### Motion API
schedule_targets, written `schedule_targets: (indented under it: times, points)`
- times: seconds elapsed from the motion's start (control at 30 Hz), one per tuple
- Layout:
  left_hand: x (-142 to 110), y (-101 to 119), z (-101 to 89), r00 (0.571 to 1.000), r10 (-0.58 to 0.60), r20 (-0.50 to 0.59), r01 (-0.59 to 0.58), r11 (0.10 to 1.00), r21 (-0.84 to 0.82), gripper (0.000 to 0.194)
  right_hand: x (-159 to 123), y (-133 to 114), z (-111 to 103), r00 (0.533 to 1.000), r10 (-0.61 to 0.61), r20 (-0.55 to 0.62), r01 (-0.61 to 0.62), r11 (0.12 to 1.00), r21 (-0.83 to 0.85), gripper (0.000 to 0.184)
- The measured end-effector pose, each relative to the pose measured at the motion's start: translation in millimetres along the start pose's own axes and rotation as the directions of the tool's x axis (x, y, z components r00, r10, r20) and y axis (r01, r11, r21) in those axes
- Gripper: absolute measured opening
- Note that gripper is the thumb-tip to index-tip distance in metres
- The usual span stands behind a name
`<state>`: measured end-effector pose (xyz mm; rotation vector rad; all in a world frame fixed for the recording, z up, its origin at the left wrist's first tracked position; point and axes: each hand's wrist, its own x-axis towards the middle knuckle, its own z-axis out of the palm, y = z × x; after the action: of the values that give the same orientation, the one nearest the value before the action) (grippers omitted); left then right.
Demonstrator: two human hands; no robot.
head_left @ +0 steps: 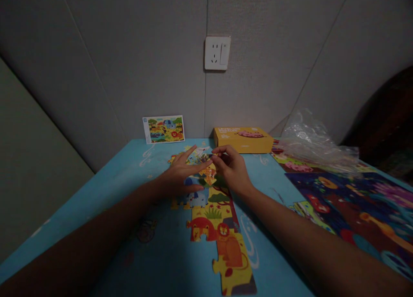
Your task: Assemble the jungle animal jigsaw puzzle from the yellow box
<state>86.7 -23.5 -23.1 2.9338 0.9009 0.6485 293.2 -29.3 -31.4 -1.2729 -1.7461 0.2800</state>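
Note:
Joined jigsaw puzzle pieces (212, 215) form an upright strip on the blue tabletop, showing a lion, a red animal, a blue animal and trees. My left hand (180, 172) is over the upper left part of the strip, palm down with its fingers spread; they hold nothing. At the strip's top right, my right hand (232, 168) has thumb and forefinger pinched at a small puzzle piece, mostly hidden by the fingers. Between the hands lies an orange-spotted puzzle piece (209, 176). More pieces behind the left hand are partly covered.
A picture card (164, 130) leans on the wall at the back left. The yellow puzzle box (243, 140) stands behind my right hand. Crumpled clear plastic (312, 138) and a dark blue picture sheet (351, 211) lie to the right. A socket (217, 53) is on the wall.

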Motion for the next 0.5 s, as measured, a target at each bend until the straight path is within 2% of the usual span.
schedule_targets:
  times: [0.07, 0.13, 0.2, 0.27, 0.33, 0.4, 0.47, 0.5]
  points:
    - [0, 1, 1.3, 0.996, -0.058, -0.065, 0.057, 0.998, -0.013, 0.063, 2, 2, -2, 1.0, 0.023, -0.014, -0.022, 0.998, 0.067, 0.029]
    - [0, 2, 2.3, 0.968, -0.195, -0.159, 0.19, 0.981, -0.047, 0.057, 6, 4, -6, 0.998, 0.047, -0.042, -0.043, 0.995, 0.095, 0.028]
    - [1, 1, 2.1, 0.898, -0.373, -0.234, 0.361, 0.928, -0.095, 0.057, 9, 7, -10, 0.997, 0.045, -0.058, -0.044, 0.999, 0.021, 0.026]
    - [3, -3, 1.1, 0.801, -0.539, -0.259, 0.526, 0.841, -0.124, 0.058, 12, 10, -13, 0.999, 0.035, -0.029, -0.038, 0.994, -0.102, 0.026]
    - [5, -8, 0.7, 0.71, -0.67, -0.216, 0.665, 0.739, -0.107, 0.057, 12, 13, -13, 0.998, 0.061, 0.027, -0.054, 0.973, -0.226, 0.031]
    - [6, -14, 1.9, 0.638, -0.762, -0.111, 0.762, 0.646, -0.051, 0.059, 11, 15, -12, 0.99, 0.114, 0.079, -0.084, 0.945, -0.317, 0.035]
    - [5, -19, 4.6, 0.589, -0.808, -0.031, 0.808, 0.589, 0.015, 0.062, 10, 15, -10, 0.981, 0.154, 0.122, -0.098, 0.921, -0.377, 0.037]
    - [4, -20, 6.1, 0.578, -0.816, -0.02, 0.816, 0.576, 0.044, 0.064, 9, 14, -10, 0.976, 0.168, 0.141, -0.1, 0.913, -0.395, 0.037]
